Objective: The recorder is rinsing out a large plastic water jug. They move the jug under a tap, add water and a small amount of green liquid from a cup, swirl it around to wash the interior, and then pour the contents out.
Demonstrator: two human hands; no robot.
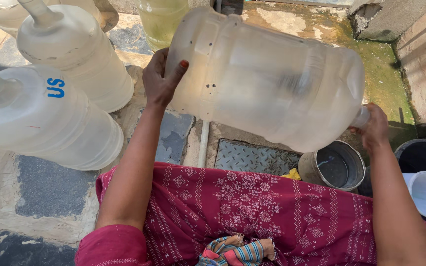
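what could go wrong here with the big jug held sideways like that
1. The large translucent jug hangs on its side, held only by the left hand at its base and the right hand at its neck; wet plastic could slip and drop onto the metal bucket.
2. Its neck points beside that bucket, so any water could miss it and splash the red patterned garment.
3. A swing of the base could knock the standing jugs nearby.
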